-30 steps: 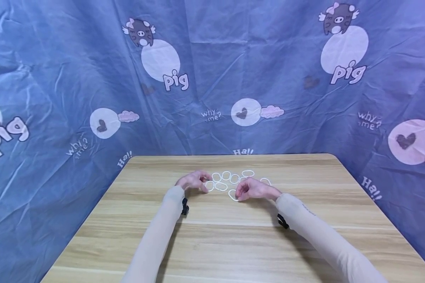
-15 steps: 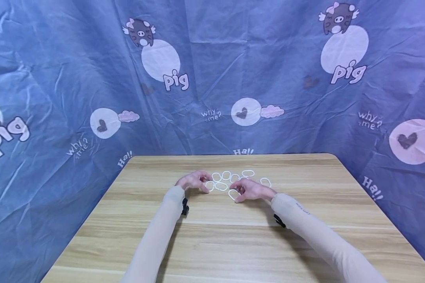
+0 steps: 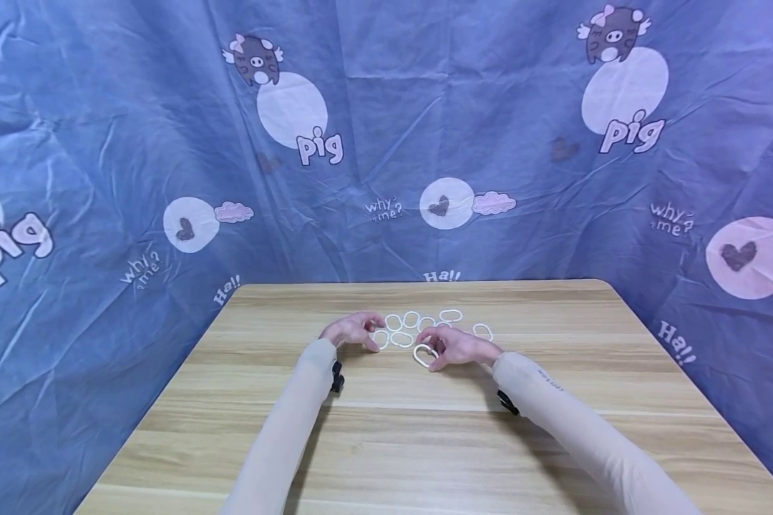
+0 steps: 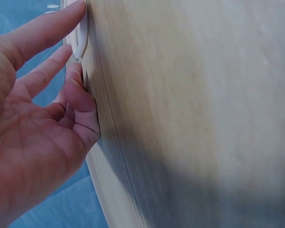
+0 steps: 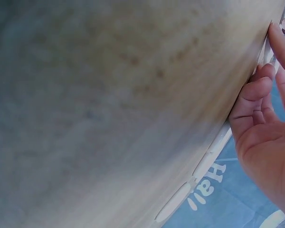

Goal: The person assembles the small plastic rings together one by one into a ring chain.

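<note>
My left hand [image 3: 353,330] lies at the left end of a cluster of white oval rings. Its thumb and forefinger grip the leftmost ring [image 3: 381,339] from either side; in the left wrist view this ring [image 4: 82,40] shows at the fingertips. Nearer the front, my right hand [image 3: 454,345] pinches another white oval ring [image 3: 417,356] between thumb and fingers. That ring looks slightly tilted up from the table. The right fingers partly hide it and a ring behind them. Whether the clustered rings are linked, I cannot tell.
Several more white rings lie flat on the wooden table [image 3: 386,443], among them a ring [image 3: 451,311] at the back and a separate ring [image 3: 477,327] to the right. Blue printed cloth [image 3: 386,143] hangs behind and beside the table.
My right hand has shifted slightly left and its fingers have spread around its ring. The ring now looks raised and tilted. My left hand has barely moved.
</note>
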`<state>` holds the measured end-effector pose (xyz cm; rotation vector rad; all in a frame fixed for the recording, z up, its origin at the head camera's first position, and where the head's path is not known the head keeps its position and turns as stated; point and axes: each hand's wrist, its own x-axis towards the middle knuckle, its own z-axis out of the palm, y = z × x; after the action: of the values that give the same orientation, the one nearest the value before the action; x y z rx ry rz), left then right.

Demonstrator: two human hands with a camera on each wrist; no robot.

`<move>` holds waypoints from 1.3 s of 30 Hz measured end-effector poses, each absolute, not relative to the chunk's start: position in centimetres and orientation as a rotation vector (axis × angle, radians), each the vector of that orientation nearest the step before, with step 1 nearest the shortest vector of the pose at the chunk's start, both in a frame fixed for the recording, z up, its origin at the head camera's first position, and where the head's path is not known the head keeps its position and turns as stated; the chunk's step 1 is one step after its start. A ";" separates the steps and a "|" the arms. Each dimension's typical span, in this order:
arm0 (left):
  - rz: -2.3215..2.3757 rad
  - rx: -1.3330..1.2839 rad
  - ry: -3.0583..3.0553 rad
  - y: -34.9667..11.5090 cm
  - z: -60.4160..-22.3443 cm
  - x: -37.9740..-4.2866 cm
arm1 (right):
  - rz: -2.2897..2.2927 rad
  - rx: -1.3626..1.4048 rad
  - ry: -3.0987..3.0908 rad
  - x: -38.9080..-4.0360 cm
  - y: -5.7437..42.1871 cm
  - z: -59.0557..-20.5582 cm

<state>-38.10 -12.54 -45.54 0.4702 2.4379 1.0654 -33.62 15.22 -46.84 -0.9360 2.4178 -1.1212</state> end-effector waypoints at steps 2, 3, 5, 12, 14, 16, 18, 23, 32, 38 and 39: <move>1.063 0.475 2.440 -12.5 -45.6 -38.1 | -1.130 -0.920 2.399 -33.6 15.2 -46.8; 1.061 0.482 2.441 -12.5 -45.6 -38.1 | -1.135 -0.909 2.390 -33.6 15.2 -46.7; 1.067 0.491 2.440 -12.5 -45.6 -38.1 | -1.156 -0.891 2.367 -33.6 15.2 -46.7; 1.135 0.481 2.396 -12.5 -45.8 -38.0 | -1.208 -0.848 2.318 -33.6 15.5 -46.6; 1.158 0.492 2.377 -12.5 -45.7 -38.0 | -1.218 -0.810 2.328 -33.5 15.7 -46.6; 1.165 0.499 2.374 -12.4 -45.6 -38.0 | -1.245 -0.757 2.321 -33.5 15.8 -46.6; 1.157 0.508 2.383 -12.4 -45.6 -38.0 | -1.279 -0.705 2.295 -33.5 16.0 -46.6; 1.160 0.487 2.425 -12.5 -45.8 -37.8 | -1.354 -0.607 2.216 -33.2 16.4 -46.5; 1.249 0.434 2.437 -13.2 -46.0 -37.0 | -1.442 -0.505 2.105 -32.7 17.1 -46.5; 1.271 0.438 2.419 -13.9 -46.1 -36.3 | -1.469 -0.481 2.082 -32.4 17.1 -46.5; 1.280 0.433 2.403 -14.0 -46.1 -36.2 | -1.472 -0.478 2.081 -32.4 17.1 -46.5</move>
<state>-36.22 -13.96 -46.09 0.4327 2.4028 1.2801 -32.38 17.12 -46.53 -0.4776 2.0808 -1.4716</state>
